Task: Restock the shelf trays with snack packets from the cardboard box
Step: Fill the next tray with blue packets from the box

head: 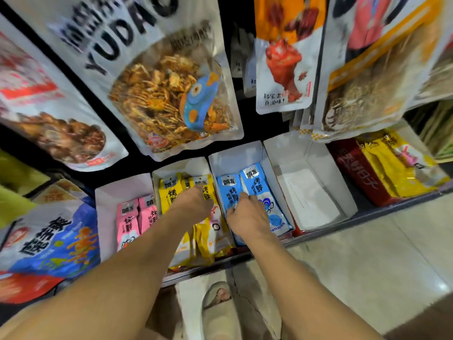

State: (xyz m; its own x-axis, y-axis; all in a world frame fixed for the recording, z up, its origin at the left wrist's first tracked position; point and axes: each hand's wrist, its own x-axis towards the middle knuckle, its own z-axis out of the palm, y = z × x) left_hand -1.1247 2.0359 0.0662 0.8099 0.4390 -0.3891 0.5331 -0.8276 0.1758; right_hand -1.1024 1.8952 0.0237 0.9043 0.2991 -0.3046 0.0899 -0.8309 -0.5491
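Shelf trays (232,158): pink, yellow, blue packets (257,187)

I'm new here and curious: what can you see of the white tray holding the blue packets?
The white tray looks like thin folded card, open-topped and rectangular. It sits on a low shelf between the tray of yellow packets and an empty tray. Two blue packets lie lengthwise, side by side, inside it. The right hand reaches in, fingers curled on the left packet.

free: right white tray (311,200) lay open from front and above | blocked: hanging bags (171,94) overhung tray backs | tray walls (269,168) hemmed the sides
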